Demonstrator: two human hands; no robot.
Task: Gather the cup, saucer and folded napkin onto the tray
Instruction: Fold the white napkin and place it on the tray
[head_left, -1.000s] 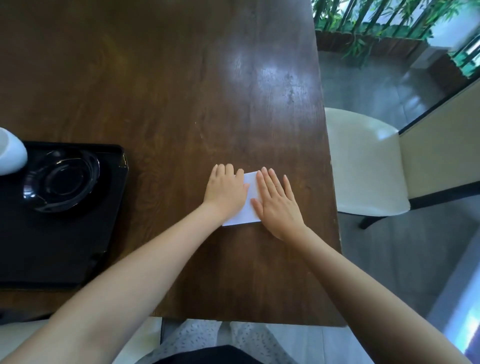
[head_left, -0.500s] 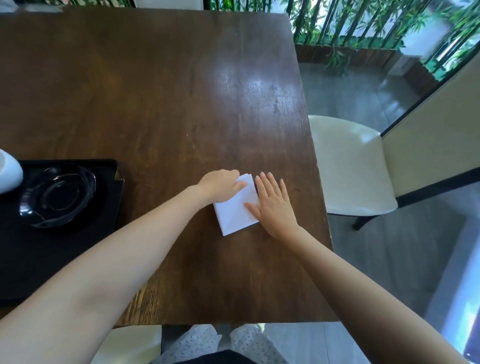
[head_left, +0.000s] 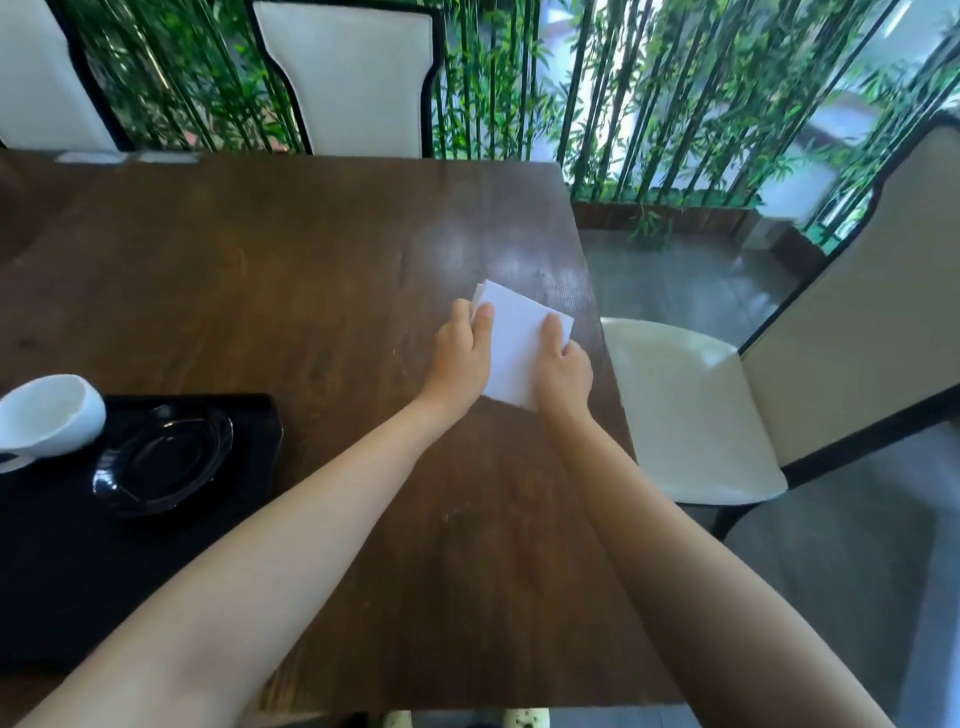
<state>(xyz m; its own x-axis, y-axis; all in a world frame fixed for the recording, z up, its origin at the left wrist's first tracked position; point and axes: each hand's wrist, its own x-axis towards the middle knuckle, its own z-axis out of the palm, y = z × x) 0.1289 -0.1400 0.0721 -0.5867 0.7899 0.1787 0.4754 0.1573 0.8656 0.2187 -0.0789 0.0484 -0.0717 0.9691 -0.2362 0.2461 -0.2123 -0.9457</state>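
While the folded napkin (head_left: 514, 345) is gripped at both side edges, the napkin step is judged to be the one in hand. The napkin is seen near the right edge of the surface (head_left: 291, 270), well apart from the tray (head_left: 249, 415). It reads as a white rectangle, layers fanned slightly at the far-left corner. Its long axis is judged to run from near-right to far-left, skewed against the surface edge; the far corner is pointed away from the person and a little left. Whether it is lifted clear or lying flat cannot be told.

The left hand (head_left: 462, 358) is closed on the left edge, thumb on top, remaining fingers hidden. The right hand (head_left: 563, 369) is curled on the right edge, thumb likewise laid over the paper. Both are clamped on the same napkin.

Further left, the saucer (head_left: 166, 457) is already seated on the tray, glossy black on black. The cup (head_left: 49, 415) is seen tilted at the tray's far-left corner, cut by the frame edge; whether it is fully on the tray cannot be told.

Next move, as judged: napkin to be carried left across the bare surface and laid on free tray area beside the saucer. Layers should be kept pinched so the fold is not lost.
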